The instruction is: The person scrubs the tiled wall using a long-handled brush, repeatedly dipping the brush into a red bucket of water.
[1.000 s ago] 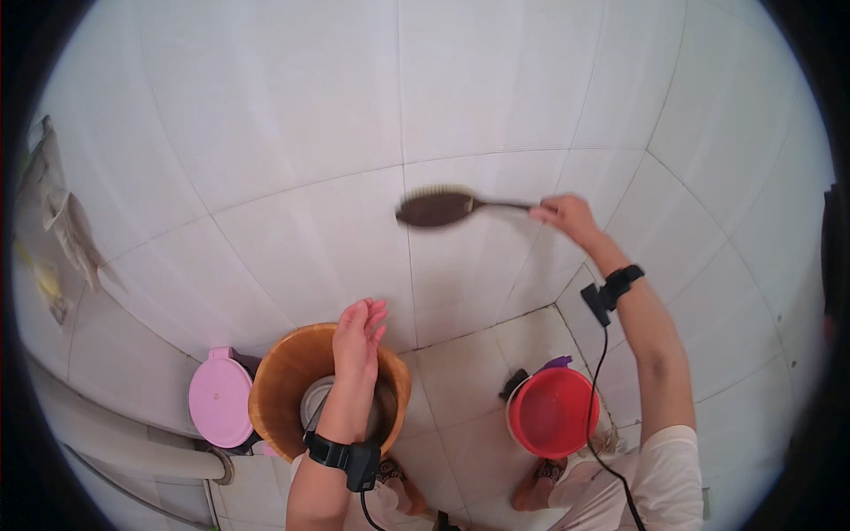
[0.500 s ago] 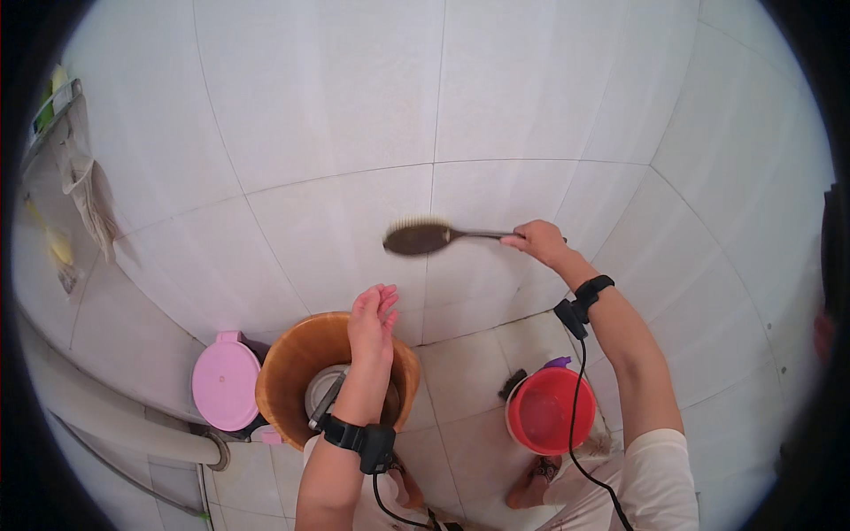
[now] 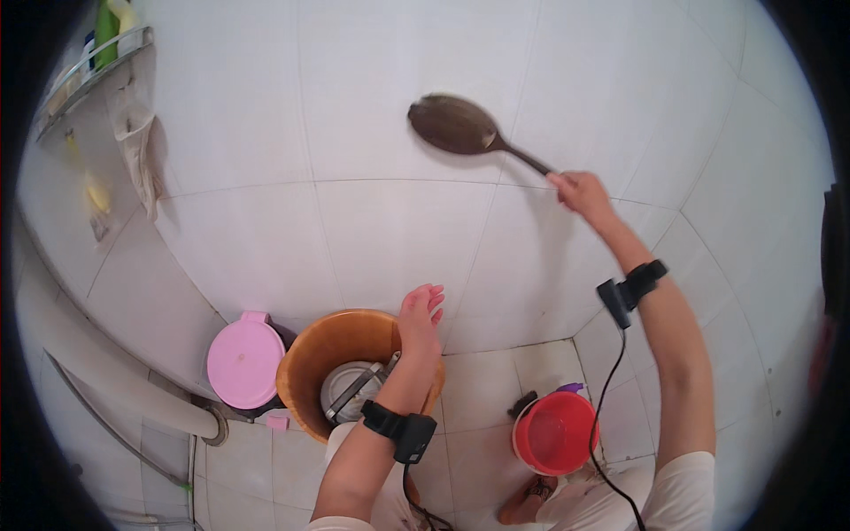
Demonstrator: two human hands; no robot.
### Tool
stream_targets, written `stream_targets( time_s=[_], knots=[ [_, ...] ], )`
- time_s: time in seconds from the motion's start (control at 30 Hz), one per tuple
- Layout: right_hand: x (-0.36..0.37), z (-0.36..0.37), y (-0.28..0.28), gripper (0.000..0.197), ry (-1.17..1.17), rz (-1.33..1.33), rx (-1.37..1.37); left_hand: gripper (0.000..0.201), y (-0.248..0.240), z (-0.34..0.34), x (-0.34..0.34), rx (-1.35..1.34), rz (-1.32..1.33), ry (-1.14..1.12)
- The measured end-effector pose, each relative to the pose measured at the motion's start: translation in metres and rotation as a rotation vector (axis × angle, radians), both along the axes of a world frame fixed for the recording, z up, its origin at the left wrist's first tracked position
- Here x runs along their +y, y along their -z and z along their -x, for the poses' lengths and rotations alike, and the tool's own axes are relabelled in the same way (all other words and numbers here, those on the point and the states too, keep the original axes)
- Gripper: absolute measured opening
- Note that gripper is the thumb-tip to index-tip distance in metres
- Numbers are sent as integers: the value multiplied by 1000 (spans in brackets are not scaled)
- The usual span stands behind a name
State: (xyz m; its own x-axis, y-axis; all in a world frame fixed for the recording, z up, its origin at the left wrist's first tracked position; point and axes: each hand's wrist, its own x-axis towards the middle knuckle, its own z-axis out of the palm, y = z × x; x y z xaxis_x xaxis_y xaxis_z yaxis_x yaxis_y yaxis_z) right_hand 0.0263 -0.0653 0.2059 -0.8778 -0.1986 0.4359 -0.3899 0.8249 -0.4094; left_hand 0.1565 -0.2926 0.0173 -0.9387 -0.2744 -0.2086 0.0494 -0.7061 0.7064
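My right hand [image 3: 580, 192] is raised against the white tiled wall and grips the thin handle of a dark brown wooden ladle [image 3: 459, 126], whose oval bowl points up and left. My left hand [image 3: 420, 317] is held flat with its fingers together and slightly spread at the tips, hovering over the far rim of a round wooden tub [image 3: 324, 354]. It holds nothing. A metal pot [image 3: 350, 391] with a handle lies inside the tub. Both wrists carry black bands with a cable.
A pink lidded container [image 3: 244, 361] stands left of the tub. A red bucket [image 3: 555, 434] sits on the tiled floor at the right, near my foot. A grey pipe [image 3: 106, 372] runs along the left wall. A wire shelf [image 3: 88, 62] with bottles hangs upper left.
My right hand has lifted the ladle higher up the wall and tilted its bowl upward. The view has shifted up slightly. My left hand stays over the tub.
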Motion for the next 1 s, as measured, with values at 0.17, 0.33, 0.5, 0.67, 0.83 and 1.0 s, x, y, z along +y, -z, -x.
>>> stream_targets(
  time_s=[0.17,0.33,0.5,0.67,0.83,1.0],
  knots=[
    [-59,-16,44,53,-56,-323,-13,18,-1,3,2,-9,-42,-36],
    [-80,-22,14,54,-106,-452,116,18,9,4,-7,-17,-62,-74],
    [-59,-39,-1,57,11,-236,-74,19,0,4,-18,38,-97,-93],
    [-16,-59,58,56,80,-411,-44,31,1,15,-62,-37,-140,-139],
    [13,-98,61,56,180,-256,-185,24,39,-7,-178,-173,-21,-225],
    [46,-110,54,58,297,-169,-248,14,83,-86,-271,-293,280,-374]
  ],
)
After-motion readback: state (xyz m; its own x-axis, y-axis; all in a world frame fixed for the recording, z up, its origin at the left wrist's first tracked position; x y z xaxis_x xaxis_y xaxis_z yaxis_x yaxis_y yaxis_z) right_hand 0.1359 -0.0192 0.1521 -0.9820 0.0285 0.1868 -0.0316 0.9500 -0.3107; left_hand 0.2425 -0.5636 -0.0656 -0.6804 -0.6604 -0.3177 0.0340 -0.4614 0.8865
